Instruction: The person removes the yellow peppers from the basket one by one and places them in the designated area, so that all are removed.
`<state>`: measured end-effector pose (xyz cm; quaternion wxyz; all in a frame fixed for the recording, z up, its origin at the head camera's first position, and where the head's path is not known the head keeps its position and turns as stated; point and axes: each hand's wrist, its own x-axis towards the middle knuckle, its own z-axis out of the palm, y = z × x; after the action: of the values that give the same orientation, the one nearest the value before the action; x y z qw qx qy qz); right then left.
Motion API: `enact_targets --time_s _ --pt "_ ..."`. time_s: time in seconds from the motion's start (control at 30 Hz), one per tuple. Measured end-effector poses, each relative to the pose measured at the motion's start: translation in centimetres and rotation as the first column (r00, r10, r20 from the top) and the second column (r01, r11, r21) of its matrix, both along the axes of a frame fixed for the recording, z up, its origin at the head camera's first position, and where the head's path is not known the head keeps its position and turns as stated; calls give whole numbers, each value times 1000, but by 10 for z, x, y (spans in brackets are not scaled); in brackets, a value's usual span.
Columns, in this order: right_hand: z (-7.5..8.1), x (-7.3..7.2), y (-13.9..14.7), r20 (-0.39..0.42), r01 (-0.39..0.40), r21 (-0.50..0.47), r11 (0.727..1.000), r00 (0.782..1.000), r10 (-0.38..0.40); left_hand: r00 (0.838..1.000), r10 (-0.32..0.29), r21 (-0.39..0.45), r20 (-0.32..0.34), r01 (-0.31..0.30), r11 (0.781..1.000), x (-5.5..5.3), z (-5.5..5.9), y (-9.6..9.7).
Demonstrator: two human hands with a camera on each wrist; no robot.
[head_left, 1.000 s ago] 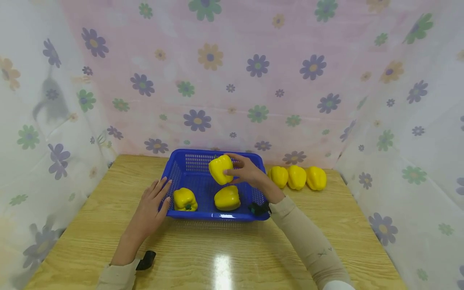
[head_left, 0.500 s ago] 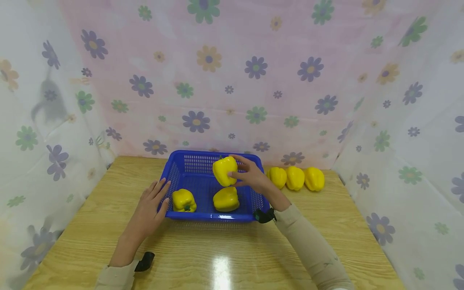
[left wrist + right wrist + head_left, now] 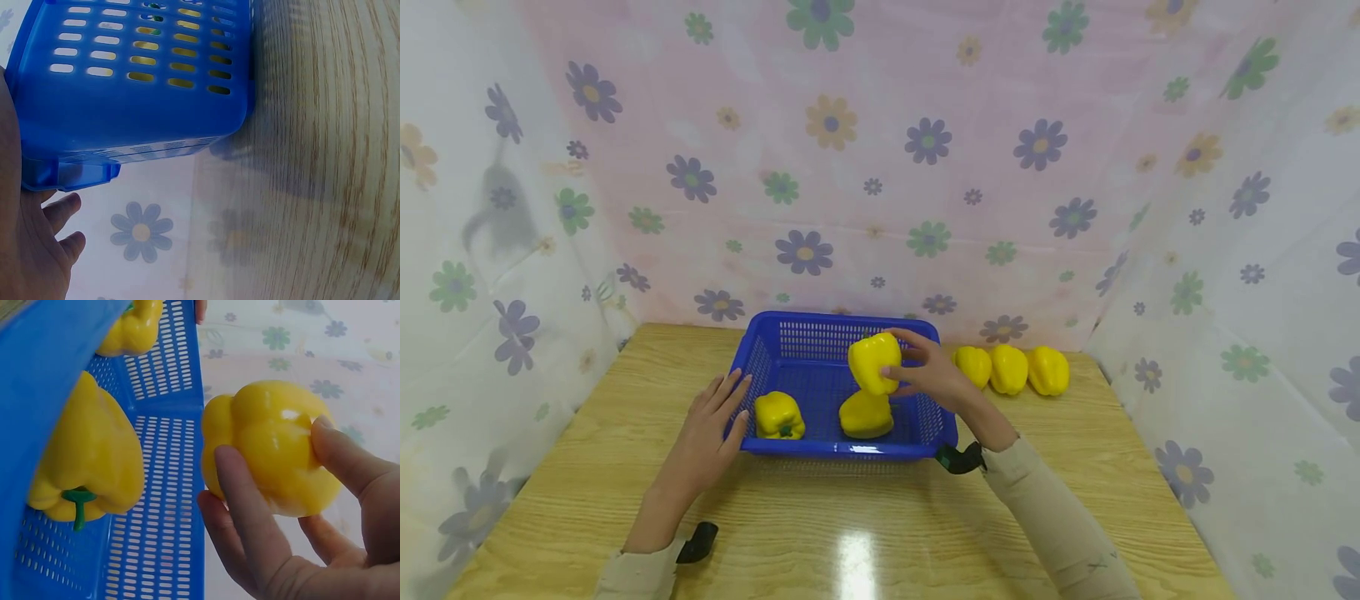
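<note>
My right hand (image 3: 934,372) grips a yellow bell pepper (image 3: 875,363) above the blue plastic basket (image 3: 850,450), thumb and fingers spread around its sides. In the right wrist view that held pepper (image 3: 275,444) shows its lobed end. Inside the basket lie two more peppers: one at the front left (image 3: 779,415), stem toward the front, and one at the front right (image 3: 865,416), partly covered by the held pepper. With fingers extended, my left hand (image 3: 707,433) rests on the basket's left rim. The left wrist view shows the basket's slotted wall (image 3: 144,112) beside that hand (image 3: 37,244).
Three yellow peppers (image 3: 1010,370) stand in a row on the wooden table (image 3: 805,533), right of the basket near the back. A flowered curtain (image 3: 880,167) encloses the back and both sides.
My right hand has carried the held pepper a little to the right and toward the front, so it now overlaps the front right pepper in the head view. The left hand stays on the rim.
</note>
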<state>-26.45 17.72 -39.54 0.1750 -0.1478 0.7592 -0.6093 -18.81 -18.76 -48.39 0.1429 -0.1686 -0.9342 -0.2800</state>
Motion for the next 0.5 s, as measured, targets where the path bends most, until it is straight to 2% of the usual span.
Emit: enact_targets --time_s 0.5 --pt "1 14 18 19 -2 0 1000 1000 2 1000 0 1 -12 0 1000 -1 -3 -1"
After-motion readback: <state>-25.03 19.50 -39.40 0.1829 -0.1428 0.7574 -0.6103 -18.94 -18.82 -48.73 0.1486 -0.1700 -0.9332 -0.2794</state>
